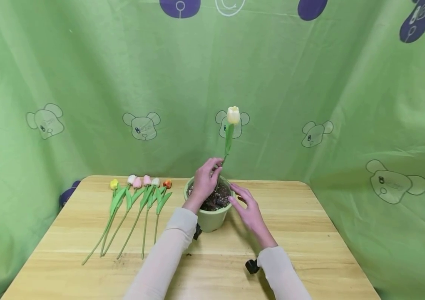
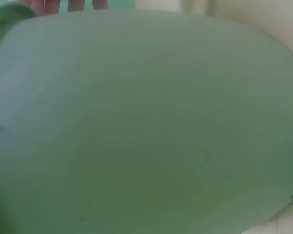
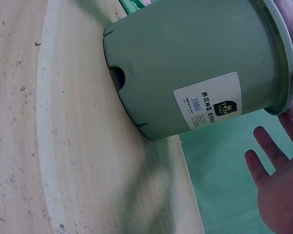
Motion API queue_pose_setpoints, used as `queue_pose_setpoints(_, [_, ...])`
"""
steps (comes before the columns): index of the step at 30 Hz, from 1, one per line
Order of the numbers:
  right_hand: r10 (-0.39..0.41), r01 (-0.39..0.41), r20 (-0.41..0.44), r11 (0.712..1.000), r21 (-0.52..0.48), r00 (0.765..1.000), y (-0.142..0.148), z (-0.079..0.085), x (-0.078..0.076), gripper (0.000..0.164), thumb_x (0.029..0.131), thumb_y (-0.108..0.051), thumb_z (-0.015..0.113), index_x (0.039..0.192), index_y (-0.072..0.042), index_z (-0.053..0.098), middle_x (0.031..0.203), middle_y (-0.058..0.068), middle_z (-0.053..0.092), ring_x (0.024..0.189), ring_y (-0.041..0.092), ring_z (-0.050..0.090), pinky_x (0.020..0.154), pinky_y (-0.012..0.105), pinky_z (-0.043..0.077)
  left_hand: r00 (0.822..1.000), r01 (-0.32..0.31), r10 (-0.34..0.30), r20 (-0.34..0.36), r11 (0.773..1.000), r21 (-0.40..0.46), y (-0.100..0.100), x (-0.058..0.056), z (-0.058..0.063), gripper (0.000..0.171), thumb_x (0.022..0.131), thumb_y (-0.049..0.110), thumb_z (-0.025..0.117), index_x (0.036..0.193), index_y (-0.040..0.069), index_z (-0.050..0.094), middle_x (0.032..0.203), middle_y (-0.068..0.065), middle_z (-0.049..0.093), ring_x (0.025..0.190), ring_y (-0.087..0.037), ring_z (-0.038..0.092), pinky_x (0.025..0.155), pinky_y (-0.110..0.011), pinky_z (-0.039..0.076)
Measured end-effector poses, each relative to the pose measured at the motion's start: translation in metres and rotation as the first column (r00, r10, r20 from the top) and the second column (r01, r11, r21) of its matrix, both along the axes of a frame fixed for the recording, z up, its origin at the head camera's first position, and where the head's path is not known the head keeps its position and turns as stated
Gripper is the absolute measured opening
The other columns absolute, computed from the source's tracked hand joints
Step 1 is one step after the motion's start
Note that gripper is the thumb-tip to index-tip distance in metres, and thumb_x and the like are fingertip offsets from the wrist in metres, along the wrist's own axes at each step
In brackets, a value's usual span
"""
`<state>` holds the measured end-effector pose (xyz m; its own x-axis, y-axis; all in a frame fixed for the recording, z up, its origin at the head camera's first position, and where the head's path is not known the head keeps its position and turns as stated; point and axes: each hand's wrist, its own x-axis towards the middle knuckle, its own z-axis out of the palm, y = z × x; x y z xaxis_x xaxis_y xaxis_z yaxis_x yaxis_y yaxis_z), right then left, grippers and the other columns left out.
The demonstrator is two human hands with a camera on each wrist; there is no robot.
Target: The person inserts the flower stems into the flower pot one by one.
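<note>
- White tulip [image 1: 229, 139], most likely artificial, stood above the plant pot [image 1: 212, 221], leaning slightly, its bloom uppermost and its leaf close against the stem.
- Left hand [image 1: 205, 179] pinched the stem below the leaf, fingers curled in around it over the pot's mouth; no wide gap showed between thumb and fingers.
- Whether the stem's foot had entered the dark, speckled soil [image 1: 222, 193] could not be told, since that hand covered most of its lower part.
- Right hand [image 1: 247, 207] was loosely spread beside the pot's rim, two fingers well clear of the wall in the right wrist view; it had no hold on the stem, and how firmly it touched the rim could not be told.
- By its look, the tulip was light and top-heavy, with a thin, springy stem that would probably bend if pushed from high up.
- Its bloom and leaf seemed the softer parts, easily crushed or creased, so the bare lower stem was the sound place to hold, near the soil for stiffness.
- The pot, apparently smooth plastic and heavier with soil, offered its projecting rim as the best place to steady it.
- More tulips [image 1: 146, 198] lay in a row on the wooden table [image 1: 291, 233], left of the pot.
</note>
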<state>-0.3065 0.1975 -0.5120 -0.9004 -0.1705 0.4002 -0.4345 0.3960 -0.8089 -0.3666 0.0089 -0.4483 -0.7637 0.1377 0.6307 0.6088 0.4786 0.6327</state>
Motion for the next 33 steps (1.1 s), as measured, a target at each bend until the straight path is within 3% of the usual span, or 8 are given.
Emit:
queue_pose_setpoints(8, [0.005, -0.005, -0.016, 1.0, -0.029, 1.0, -0.002, 0.002, -0.001, 0.049, 0.104, -0.015, 0.063, 0.149, -0.002, 0.051, 0.156, 0.021, 0.047, 0.141, 0.044, 0.046, 0.118, 0.067, 0.037, 1.0, 0.012, -0.013, 0.009, 0.999, 0.036, 0.0, -0.003, 0.001, 0.027, 0.102, 0.007, 0.062, 0.128, 0.006, 0.064, 0.113, -0.01, 0.071, 0.101, -0.025, 0.071, 0.09, -0.027, 0.063])
queue_pose_setpoints(14, [0.038, -0.038, 0.006, 0.999, -0.033, 0.999, -0.007, 0.022, 0.01, 0.049, 0.103, -0.01, 0.061, 0.148, 0.005, 0.049, 0.156, 0.027, 0.045, 0.141, 0.048, 0.044, 0.118, 0.069, 0.036, 0.998, 0.029, -0.031, 0.049, 0.999, 0.041, -0.001, -0.002, 0.002, 0.028, 0.103, 0.009, 0.061, 0.13, 0.007, 0.062, 0.115, -0.01, 0.07, 0.1, -0.025, 0.071, 0.084, -0.024, 0.063])
queue_pose_setpoints(18, [0.046, -0.046, 0.016, 0.999, -0.027, 0.999, -0.009, 0.034, 0.02, 0.049, 0.103, -0.008, 0.062, 0.147, 0.007, 0.05, 0.153, 0.029, 0.047, 0.14, 0.048, 0.045, 0.117, 0.068, 0.038, 0.992, 0.059, -0.07, 0.107, 0.993, 0.1, -0.001, -0.001, 0.0, 0.029, 0.104, 0.009, 0.059, 0.132, 0.006, 0.06, 0.119, -0.011, 0.068, 0.1, -0.025, 0.07, 0.077, -0.02, 0.063])
queue_pose_setpoints(22, [0.042, -0.042, 0.018, 0.999, -0.035, 0.999, -0.01, 0.035, 0.022, 0.048, 0.103, -0.009, 0.063, 0.147, 0.007, 0.05, 0.152, 0.029, 0.047, 0.139, 0.049, 0.046, 0.118, 0.068, 0.038, 0.986, 0.096, -0.115, 0.121, 0.984, 0.149, -0.001, 0.0, -0.001, 0.031, 0.104, 0.007, 0.058, 0.134, 0.002, 0.058, 0.121, -0.013, 0.066, 0.103, -0.028, 0.07, 0.075, -0.018, 0.063])
queue_pose_setpoints(29, [0.047, -0.047, 0.012, 0.998, -0.047, 0.999, -0.009, 0.032, 0.02, 0.049, 0.103, -0.01, 0.063, 0.147, 0.006, 0.05, 0.153, 0.028, 0.047, 0.14, 0.048, 0.045, 0.118, 0.067, 0.038, 0.995, 0.067, -0.072, 0.062, 0.994, 0.085, -0.001, -0.001, 0.0, 0.028, 0.104, 0.007, 0.058, 0.132, 0.005, 0.06, 0.12, -0.012, 0.068, 0.105, -0.027, 0.07, 0.079, -0.02, 0.063])
queue_pose_setpoints(33, [0.046, -0.045, 0.018, 0.998, -0.05, 0.999, -0.008, 0.03, 0.019, 0.049, 0.103, -0.01, 0.062, 0.148, 0.006, 0.05, 0.154, 0.028, 0.047, 0.141, 0.048, 0.045, 0.118, 0.067, 0.037, 0.994, 0.086, -0.09, 0.069, 0.995, 0.06, 0.0, 0.0, 0.0, 0.028, 0.104, 0.007, 0.058, 0.131, 0.004, 0.06, 0.121, -0.013, 0.068, 0.104, -0.026, 0.07, 0.08, -0.02, 0.063])
